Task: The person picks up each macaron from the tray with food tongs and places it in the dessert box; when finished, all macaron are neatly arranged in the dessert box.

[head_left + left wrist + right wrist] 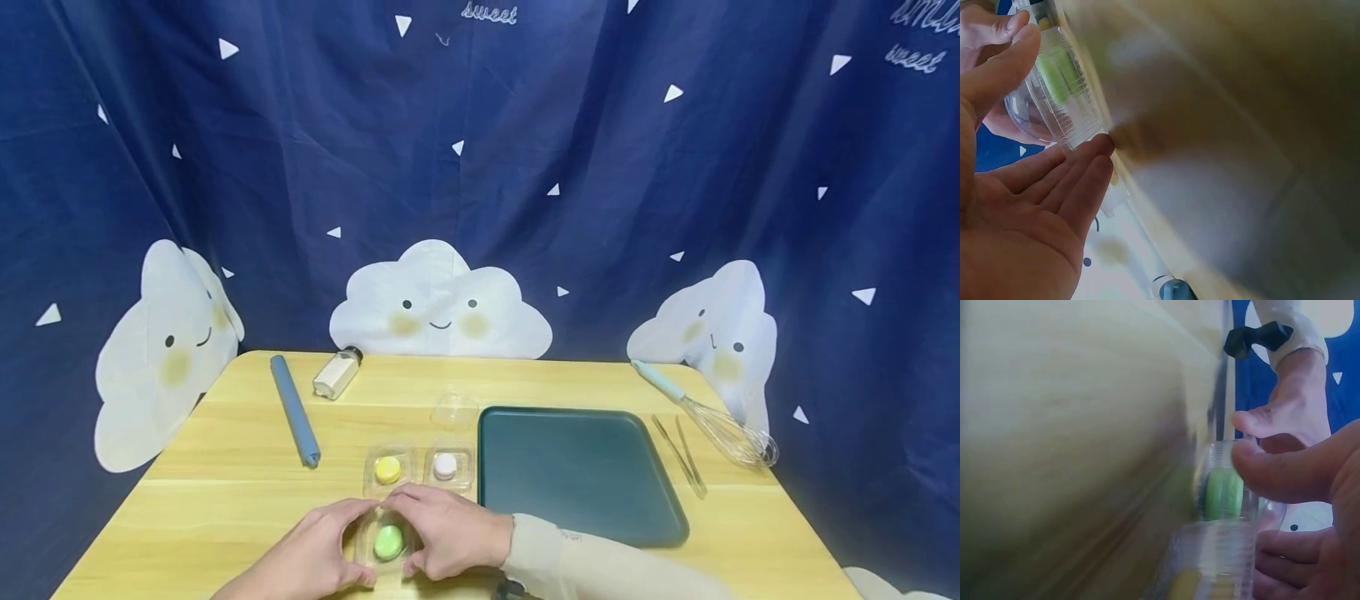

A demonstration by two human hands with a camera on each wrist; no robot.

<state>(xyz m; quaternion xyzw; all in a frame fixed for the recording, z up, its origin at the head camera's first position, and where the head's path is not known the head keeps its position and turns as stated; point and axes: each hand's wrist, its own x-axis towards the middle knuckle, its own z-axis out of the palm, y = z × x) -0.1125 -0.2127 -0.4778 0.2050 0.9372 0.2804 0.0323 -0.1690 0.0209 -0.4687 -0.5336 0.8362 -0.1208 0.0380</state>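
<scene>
A green macaron [388, 542] sits in a small clear plastic box [365, 543] near the table's front edge. My left hand [315, 543] holds the box from the left, thumb at its near side and fingers toward its far side. From the right my right hand [456, 532] grips the same box, thumb near and fingers at the far edge. A domed clear lid [1017, 115] is on it in the left wrist view. Just beyond the hands are a yellow macaron [387, 470] and a pale pink macaron [445, 466], each in its own clear box.
Right of the boxes lies a dark green tray [577, 475]. Tongs [681, 458] and a whisk [712, 417] are beyond it. A blue rolled mat [295, 410] and a shaker jar [337, 373] lie at the back left. Behind the boxes is a clear plastic piece [454, 408].
</scene>
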